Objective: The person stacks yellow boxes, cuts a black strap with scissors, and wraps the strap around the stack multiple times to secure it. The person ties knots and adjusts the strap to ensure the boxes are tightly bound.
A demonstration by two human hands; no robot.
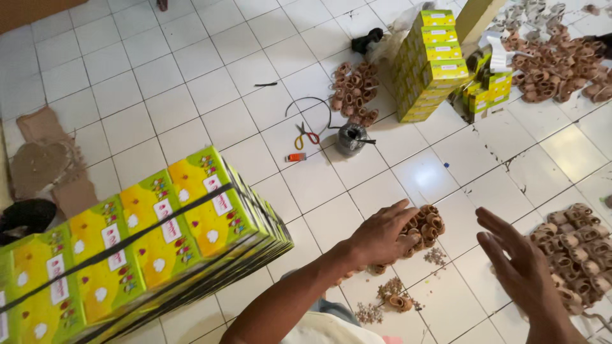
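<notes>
Down at about five o'clock in my view, my left hand lies palm-down on a cluster of small brown rolled pieces on the white tiled floor, its fingers spread over the cluster and touching it, not closed round anything. My right hand hovers just to the three o'clock side of that cluster, held flat and edge-on with its fingers straight and slightly apart, holding nothing. Between the two hands and a little lower, loose crumbs and a stray brown roll lie on the tiles. Further out at three o'clock from the right hand sits a larger bundle of the same brown rolls. At eight o'clock, close beside my left forearm, stands a strapped stack of flat yellow-and-green cartons, bound with a dark band. Toward twelve o'clock lie red-handled scissors, a small orange lighter and a grey spool of wire. Beyond these, at one o'clock, stand a pile of brown rolls and a second carton stack.
</notes>
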